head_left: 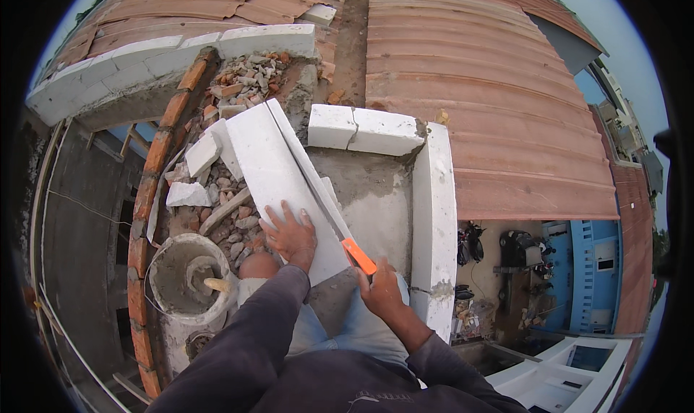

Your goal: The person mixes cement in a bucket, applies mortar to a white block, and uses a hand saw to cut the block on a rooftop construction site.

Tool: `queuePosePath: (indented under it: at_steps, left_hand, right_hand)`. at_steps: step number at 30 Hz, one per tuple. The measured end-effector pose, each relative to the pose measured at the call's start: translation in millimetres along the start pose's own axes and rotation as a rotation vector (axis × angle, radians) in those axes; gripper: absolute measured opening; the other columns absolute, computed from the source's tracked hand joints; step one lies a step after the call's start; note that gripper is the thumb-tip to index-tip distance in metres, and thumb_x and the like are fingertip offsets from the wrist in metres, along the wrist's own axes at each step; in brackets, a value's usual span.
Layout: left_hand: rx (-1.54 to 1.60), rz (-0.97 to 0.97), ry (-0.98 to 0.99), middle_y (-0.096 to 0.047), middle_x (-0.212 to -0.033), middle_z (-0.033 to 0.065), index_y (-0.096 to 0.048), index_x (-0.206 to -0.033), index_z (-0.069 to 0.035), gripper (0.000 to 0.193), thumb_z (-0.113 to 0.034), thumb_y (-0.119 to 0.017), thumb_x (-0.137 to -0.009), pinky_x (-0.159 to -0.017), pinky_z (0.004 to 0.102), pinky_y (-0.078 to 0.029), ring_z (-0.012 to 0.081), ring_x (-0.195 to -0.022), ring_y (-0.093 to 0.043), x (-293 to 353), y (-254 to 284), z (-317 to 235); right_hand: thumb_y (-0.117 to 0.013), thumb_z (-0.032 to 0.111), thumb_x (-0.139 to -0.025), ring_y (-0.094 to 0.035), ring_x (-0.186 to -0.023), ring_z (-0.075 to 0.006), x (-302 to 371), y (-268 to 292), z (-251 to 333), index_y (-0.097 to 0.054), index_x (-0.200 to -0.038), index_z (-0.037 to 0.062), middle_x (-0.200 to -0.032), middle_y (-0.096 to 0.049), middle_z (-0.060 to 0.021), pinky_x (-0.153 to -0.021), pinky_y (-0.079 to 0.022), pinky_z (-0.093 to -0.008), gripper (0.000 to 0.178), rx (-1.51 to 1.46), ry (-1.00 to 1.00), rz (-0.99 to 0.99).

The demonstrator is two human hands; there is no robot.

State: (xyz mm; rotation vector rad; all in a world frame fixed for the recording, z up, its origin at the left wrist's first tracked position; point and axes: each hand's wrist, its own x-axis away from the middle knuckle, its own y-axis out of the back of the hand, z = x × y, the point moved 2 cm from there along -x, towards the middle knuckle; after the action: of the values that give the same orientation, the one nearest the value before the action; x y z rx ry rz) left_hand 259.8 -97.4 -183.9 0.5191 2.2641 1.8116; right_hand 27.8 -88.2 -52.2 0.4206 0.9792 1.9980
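Block: we see a long white aerated block [271,171], chalky and flat-faced, lying aslant across the rough grey concrete ledge [376,196]
Left hand [290,233]: spread open, flat on the block's near end
Right hand [382,291]: closed around the orange handle of a saw [340,232]; its blade lies along the block's right edge
Bucket [186,277]: round, mortar-crusted, beside brick rubble [238,87]

Soft, even daylight (overcast, perhaps), faint shadows; fisheye bends edges, black vignette at rim.

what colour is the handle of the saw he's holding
Bright orange; the saw handle shows in the head view, gripped by the right hand.
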Motion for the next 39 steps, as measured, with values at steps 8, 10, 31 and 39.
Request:
queuePosePath:
  at_steps: [8, 10, 31, 39]
  left_hand:
    - [0.084, 0.03, 0.033, -0.021, -0.174, 0.011, -0.039, -0.165, -0.031, 0.065, -0.055, -0.05, -0.105, -0.12, 0.063, -0.027, 0.0441, -0.158, -0.017, 0.8, 6.5, 0.6]
    - [0.053, 0.073, 0.044, -0.022, -0.174, 0.0109, -0.04, -0.164, -0.031, 0.065, -0.054, -0.051, -0.105, -0.12, 0.0618, -0.028, 0.0436, -0.158, -0.018, -2.6, 0.5, 2.1]
    - [0.099, 0.008, 0.01, -0.023, -0.174, 0.0119, -0.045, -0.162, -0.028, 0.063, -0.052, -0.054, -0.104, -0.122, 0.0598, -0.026, 0.0437, -0.159, -0.018, 1.5, 6.5, 2.5]
    - [0.086, -0.03, -0.001, -0.025, -0.173, 0.0144, -0.046, -0.162, -0.026, 0.063, -0.051, -0.054, -0.104, -0.122, 0.0589, -0.026, 0.0467, -0.158, -0.016, 1.5, 7.5, 1.2]
  right_hand:
    - [-0.073, 0.027, -0.1, -0.071, -0.071, -0.0493, 63.5, -3.6, -16.7, -0.049, -0.116, -0.0017, -0.077, -0.069, -0.028, -0.063, -0.057, -0.056, 0.04, -0.135, -0.099, -0.012]
    - [-0.075, 0.022, -0.098, -0.074, -0.077, -0.0422, 145.3, 39.9, -26.1, -0.053, -0.114, -0.0007, -0.084, -0.068, -0.0239, -0.066, -0.059, -0.0502, 0.036, -0.13, -0.434, 0.117]
    - [-0.075, 0.028, -0.099, -0.068, -0.079, -0.0533, -25.5, -54.5, -36.1, -0.052, -0.11, 0.002, -0.082, -0.068, -0.0278, -0.066, -0.053, -0.0583, 0.036, -0.139, -0.056, -0.05]
    - [-0.08, 0.021, -0.093, -0.073, -0.079, -0.047, 137.9, 32.0, -40.1, -0.054, -0.108, 0.0001, -0.088, -0.07, -0.0243, -0.07, -0.058, -0.0513, 0.037, -0.08, -0.378, 0.022]
